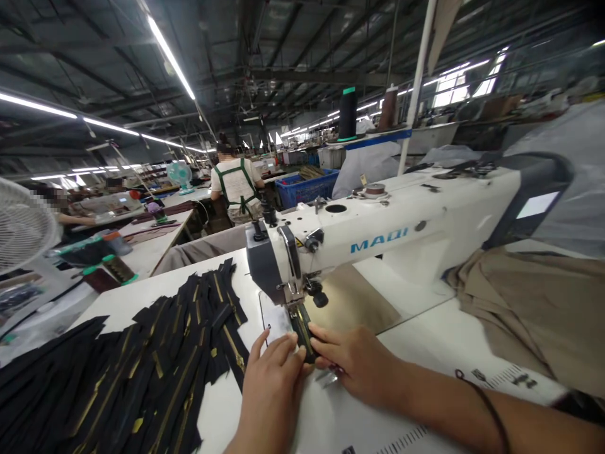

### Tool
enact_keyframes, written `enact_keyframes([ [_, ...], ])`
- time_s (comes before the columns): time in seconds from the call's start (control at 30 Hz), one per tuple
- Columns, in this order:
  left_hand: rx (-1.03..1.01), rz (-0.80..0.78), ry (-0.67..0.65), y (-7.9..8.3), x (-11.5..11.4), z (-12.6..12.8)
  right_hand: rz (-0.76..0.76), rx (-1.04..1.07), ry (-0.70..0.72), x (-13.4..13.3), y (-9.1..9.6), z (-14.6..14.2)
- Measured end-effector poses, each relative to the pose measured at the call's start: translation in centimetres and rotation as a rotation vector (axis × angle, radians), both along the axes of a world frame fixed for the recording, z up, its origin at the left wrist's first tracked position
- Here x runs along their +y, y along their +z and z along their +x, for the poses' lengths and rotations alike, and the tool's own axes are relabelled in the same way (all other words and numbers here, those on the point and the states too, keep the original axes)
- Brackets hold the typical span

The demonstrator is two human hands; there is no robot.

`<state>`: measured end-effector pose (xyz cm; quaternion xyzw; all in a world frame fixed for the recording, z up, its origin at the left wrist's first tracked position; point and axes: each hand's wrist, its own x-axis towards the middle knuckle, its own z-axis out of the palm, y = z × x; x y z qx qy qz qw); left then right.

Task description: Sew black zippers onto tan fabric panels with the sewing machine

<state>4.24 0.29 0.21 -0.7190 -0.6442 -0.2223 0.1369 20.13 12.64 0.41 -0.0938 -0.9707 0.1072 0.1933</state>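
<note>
Fingers (326, 335) of left hand (270, 381) and right hand (363, 362) grip black, gold-toothed fabric zipper strip (301, 328), best guided flat across white tabletop (220, 413), well inside its left edge.

Looks forward and down from a worker's head.
Sits close above the white table (220, 403), near enough to catch the left hand (274, 384) and right hand (362, 362) large below mid-frame; faces the needle end of a sewing machine (378, 233) just beyond, takes its arm in lengthwise to the right, and reaches wide, past a fan (23, 230) at the left edge and up to the roof lights (171, 57).
</note>
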Motion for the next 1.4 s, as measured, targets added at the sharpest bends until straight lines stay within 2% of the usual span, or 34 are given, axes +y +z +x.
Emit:
enact_keyframes([
  [0.13, 0.020, 0.023, -0.007, 0.9, 0.7, -0.3, 0.010, -0.102, -0.011, 0.5, 1.3, -0.5],
  [0.27, 0.026, 0.062, 0.006, 1.1, 1.9, -0.8, -0.006, -0.114, -0.024, 1.3, 1.7, -1.4],
  [0.53, -0.062, 0.087, 0.057, 0.9, 3.8, -1.8, -0.019, -0.030, -0.073, 3.0, 0.6, -3.1],
  [0.77, -0.115, 0.059, 0.057, -0.1, 3.7, -2.3, -0.057, 0.086, -0.124, 2.4, -0.7, -3.2],
  [0.93, -0.117, 0.062, 0.106, 0.1, 4.0, -2.3, -0.048, 0.126, -0.126, 3.2, -1.6, -3.8],
  [1.13, -0.126, 0.139, 0.101, 0.4, 4.4, -2.2, -0.031, 0.130, -0.148, 4.1, -1.5, -4.7],
  [1.4, -0.050, 0.139, 0.084, -0.6, 4.1, -2.9, -0.020, 0.102, -0.160, 4.1, -1.5, -4.6],
])
